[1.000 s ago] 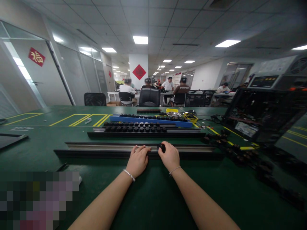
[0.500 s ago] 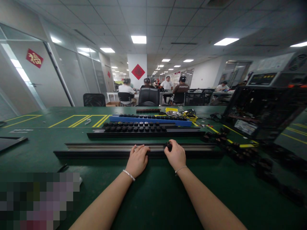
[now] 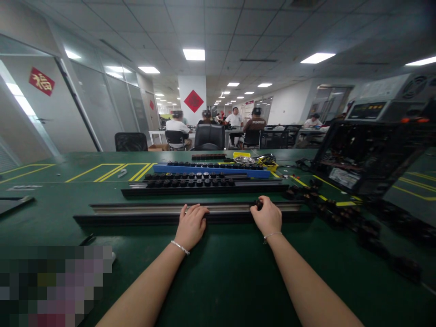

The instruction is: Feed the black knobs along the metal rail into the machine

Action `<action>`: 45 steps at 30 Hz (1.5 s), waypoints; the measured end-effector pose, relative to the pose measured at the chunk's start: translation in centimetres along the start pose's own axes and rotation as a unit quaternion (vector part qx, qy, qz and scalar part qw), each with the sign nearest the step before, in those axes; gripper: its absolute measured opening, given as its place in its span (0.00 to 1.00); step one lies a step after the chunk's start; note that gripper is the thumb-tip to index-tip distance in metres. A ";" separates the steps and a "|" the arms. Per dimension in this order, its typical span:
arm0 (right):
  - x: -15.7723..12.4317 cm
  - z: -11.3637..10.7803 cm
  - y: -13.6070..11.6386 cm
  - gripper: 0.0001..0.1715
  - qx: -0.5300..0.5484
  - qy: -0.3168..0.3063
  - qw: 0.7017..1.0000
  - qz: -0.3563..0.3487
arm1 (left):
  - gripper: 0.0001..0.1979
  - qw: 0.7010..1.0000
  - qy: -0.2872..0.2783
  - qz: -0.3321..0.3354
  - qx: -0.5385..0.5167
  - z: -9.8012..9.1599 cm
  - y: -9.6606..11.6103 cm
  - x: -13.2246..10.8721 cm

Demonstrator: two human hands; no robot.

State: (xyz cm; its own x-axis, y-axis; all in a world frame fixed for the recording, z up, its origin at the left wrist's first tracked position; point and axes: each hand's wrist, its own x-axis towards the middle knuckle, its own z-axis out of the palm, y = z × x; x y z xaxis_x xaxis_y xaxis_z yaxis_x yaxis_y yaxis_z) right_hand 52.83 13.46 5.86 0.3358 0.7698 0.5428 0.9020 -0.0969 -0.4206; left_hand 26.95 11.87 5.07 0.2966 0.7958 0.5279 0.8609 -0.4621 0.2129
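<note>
A long black rail with a pale metal channel lies crosswise before me. My left hand is on its middle, fingers bent over the near wall and thumb at the near side, gripping it. Further right, my right hand pinches a small black round part at the channel. Fingers cover most of that part, so whether it sits in the channel I cannot tell. Behind this rail stands another black rail, with a row of black round parts along it.
Farther back lies a blue rail with more black parts, near a metal dish. Loose black parts spread over the green table at right, before an opened computer case. People sit at desks beyond.
My right hand has slid right along the rail with the small black part. My left hand stays at the rail's middle. The whole view has shifted slightly.
</note>
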 end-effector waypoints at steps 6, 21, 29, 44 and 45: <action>1.5 -1.2 3.4 0.21 -0.027 0.035 0.996 0.077 | 0.11 1.000 0.017 -0.014 0.013 -0.2 -0.5 -0.1; 4.3 -2.6 12.8 0.26 0.000 0.117 0.962 0.246 | 0.08 0.999 0.028 0.000 0.021 0.0 -0.7 -0.1; 5.0 -2.1 15.1 0.27 0.019 0.147 0.967 0.208 | 0.08 0.999 0.029 0.004 0.019 0.2 -1.0 -0.1; 5.3 -4.6 19.5 0.26 -0.037 0.113 0.956 0.269 | 0.09 0.999 0.031 -0.007 0.027 0.7 -1.0 0.0; 5.3 -4.9 20.1 0.25 -0.043 0.100 0.959 0.262 | 0.09 0.999 0.031 -0.008 0.028 0.7 -0.9 0.0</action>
State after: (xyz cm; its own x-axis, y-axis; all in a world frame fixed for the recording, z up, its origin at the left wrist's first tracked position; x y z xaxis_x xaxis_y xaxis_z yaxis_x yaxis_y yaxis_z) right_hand 74.04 12.52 3.81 0.7862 0.4655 0.4065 0.6121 -0.4958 -0.6160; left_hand 26.42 12.55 4.31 0.2578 0.7771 0.5742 0.8875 -0.4253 0.1771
